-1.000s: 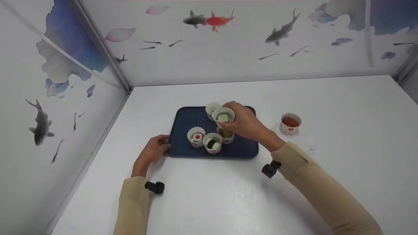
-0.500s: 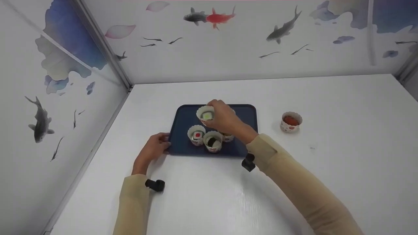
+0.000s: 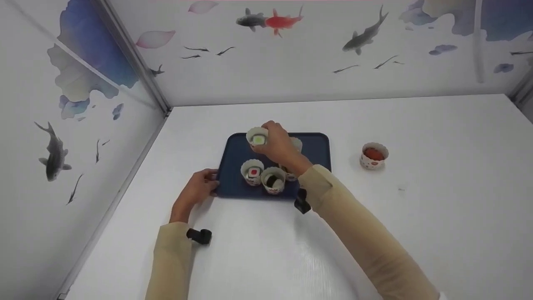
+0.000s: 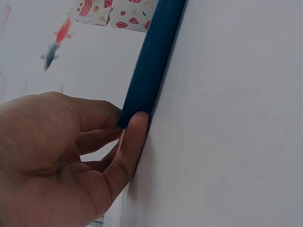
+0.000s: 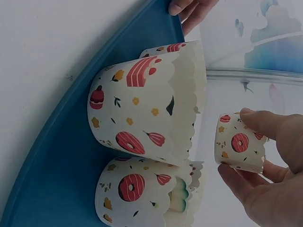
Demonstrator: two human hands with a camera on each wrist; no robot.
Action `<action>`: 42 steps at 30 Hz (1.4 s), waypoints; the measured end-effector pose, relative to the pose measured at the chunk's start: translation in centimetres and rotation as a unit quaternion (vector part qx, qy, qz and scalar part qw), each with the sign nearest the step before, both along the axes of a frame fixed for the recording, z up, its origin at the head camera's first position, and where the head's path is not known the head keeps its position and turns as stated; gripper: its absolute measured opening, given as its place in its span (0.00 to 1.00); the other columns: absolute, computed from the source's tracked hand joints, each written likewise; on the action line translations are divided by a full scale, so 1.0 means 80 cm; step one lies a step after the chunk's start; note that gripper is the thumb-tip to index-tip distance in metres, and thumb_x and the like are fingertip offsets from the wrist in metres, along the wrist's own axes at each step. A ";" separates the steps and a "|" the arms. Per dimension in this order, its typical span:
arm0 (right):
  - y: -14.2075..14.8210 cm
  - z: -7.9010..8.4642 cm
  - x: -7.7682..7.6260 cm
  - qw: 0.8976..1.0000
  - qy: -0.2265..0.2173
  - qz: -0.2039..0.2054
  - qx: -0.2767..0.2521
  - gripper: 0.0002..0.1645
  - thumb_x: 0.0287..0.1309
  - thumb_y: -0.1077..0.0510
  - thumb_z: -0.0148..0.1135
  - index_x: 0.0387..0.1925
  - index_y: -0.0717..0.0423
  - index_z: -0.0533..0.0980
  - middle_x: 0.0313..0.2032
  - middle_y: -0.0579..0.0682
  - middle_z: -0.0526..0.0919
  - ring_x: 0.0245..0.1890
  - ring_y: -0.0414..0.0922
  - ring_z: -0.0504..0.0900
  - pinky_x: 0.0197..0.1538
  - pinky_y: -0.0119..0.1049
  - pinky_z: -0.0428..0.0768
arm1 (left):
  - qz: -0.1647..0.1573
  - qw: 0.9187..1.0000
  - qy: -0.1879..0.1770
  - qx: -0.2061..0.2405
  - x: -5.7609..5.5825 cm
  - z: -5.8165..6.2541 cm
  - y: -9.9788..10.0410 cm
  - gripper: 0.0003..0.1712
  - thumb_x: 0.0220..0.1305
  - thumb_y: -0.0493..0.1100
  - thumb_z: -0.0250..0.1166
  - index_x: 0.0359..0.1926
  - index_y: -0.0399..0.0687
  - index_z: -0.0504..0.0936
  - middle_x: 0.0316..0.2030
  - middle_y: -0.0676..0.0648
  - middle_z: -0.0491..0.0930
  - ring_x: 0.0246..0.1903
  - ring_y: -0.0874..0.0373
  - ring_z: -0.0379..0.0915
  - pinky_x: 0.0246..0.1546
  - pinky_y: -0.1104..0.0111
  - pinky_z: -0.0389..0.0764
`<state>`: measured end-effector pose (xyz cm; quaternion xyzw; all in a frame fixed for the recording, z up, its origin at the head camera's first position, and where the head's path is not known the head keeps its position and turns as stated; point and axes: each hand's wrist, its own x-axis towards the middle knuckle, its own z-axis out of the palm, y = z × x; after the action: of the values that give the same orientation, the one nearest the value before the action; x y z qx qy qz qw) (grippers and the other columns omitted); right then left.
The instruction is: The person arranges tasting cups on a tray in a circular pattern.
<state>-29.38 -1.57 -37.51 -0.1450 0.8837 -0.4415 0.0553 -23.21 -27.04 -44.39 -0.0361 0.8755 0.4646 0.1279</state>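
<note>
My right hand (image 3: 278, 143) grips a scalloped paper cup (image 3: 252, 143) holding a sushi roll with a green centre. That cup is over the far left part of a dark blue tray (image 3: 233, 154); the right wrist view shows fingers and thumb round its patterned side. My left hand (image 3: 195, 189) pinches the tray's left edge near the front corner. Standing on the tray are a cup (image 3: 252, 180) with a red-centred roll, a cup (image 3: 273, 191) with a black-banded white piece, and two more cups partly hidden by my right hand and wrist.
Right of the tray, on the white table (image 3: 437, 208), stands a cup (image 3: 372, 163) with orange-red contents. A small pale scrap (image 3: 401, 189) lies nearby. Walls (image 3: 291, 75) with fish pictures enclose the table at the back and left.
My right hand has carried the green-centred roll's cup leftward, from near the tray's far middle to its far left. My left hand stays at the tray edge.
</note>
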 end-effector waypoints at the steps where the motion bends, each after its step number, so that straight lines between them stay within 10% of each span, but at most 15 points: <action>1: -0.002 0.000 -0.001 1.000 -0.002 0.001 -0.001 0.34 0.61 0.55 0.70 0.63 0.62 0.66 0.56 0.58 0.74 0.51 0.50 0.73 0.58 0.46 0.78 | 0.001 1.000 0.000 0.002 0.000 0.000 0.000 0.27 0.74 0.32 0.51 0.72 0.33 0.63 0.62 0.31 0.72 0.54 0.46 0.77 0.45 0.67 0.85; 42: -0.018 -0.040 -0.005 0.997 -0.067 0.021 0.029 0.41 0.64 0.52 0.67 0.71 0.67 0.63 0.70 0.62 0.69 0.70 0.55 0.69 0.71 0.47 0.72 | 0.001 1.000 0.004 0.002 -0.001 -0.002 0.001 0.27 0.73 0.31 0.51 0.71 0.32 0.64 0.59 0.31 0.73 0.46 0.52 0.78 0.41 0.70 0.84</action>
<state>-29.79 -3.04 -40.71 -0.1317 0.8873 -0.4229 0.1280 -23.32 -26.96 -44.52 -0.0351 0.8753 0.4662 0.1237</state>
